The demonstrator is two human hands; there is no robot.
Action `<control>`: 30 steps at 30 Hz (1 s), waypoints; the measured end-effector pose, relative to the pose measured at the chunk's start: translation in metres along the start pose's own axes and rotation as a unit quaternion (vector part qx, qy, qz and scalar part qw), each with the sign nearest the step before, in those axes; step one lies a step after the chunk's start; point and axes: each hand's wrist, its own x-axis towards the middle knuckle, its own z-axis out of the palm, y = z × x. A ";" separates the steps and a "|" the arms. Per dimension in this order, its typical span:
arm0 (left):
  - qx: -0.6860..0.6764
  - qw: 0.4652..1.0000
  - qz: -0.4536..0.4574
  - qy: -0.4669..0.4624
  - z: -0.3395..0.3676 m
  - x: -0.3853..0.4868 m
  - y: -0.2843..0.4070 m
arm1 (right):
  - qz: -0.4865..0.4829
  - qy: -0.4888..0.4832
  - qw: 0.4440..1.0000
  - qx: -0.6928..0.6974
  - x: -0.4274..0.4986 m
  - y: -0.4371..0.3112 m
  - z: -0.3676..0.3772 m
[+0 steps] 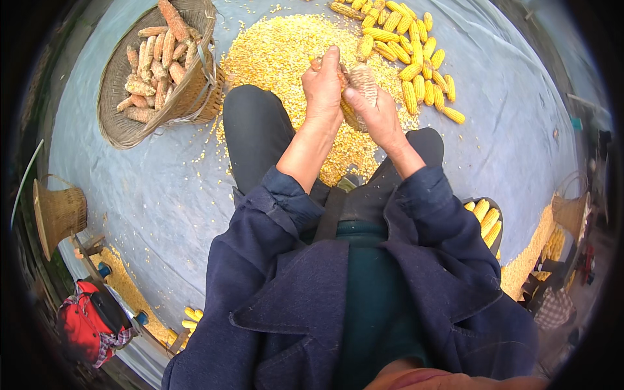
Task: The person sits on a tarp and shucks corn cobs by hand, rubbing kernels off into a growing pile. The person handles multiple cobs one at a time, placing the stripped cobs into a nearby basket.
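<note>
Both of my hands are raised over a heap of loose yellow corn kernels (273, 53) between my knees. My left hand (324, 85) is closed around a reddish corn cob, mostly hidden by the fingers. My right hand (375, 109) grips a ridged, pale, rounded object (363, 83), perhaps a shoe sole or a bare cob; I cannot tell which. A partly yellow corn cob (352, 117) shows below it, between the hands. Whole yellow corn cobs (418, 53) lie beside the heap at the upper right.
A wicker basket (207, 92) of stripped cobs (161, 63) stands upper left on the grey-blue sheet (161, 195). More corn (487, 219) lies by my right side. A person in red (83, 317) is at lower left, with another basket (68, 209) above.
</note>
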 end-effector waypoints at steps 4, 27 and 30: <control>-0.034 0.997 -0.071 0.001 -0.008 0.001 0.002 | 0.059 0.071 0.996 0.001 0.011 0.017 0.000; -0.003 1.000 0.006 -0.017 0.008 0.000 0.019 | 0.122 -0.058 0.990 0.050 -0.003 0.002 -0.016; 0.007 0.999 0.015 -0.034 0.010 -0.002 0.012 | 0.124 0.096 0.972 0.177 0.001 0.034 -0.005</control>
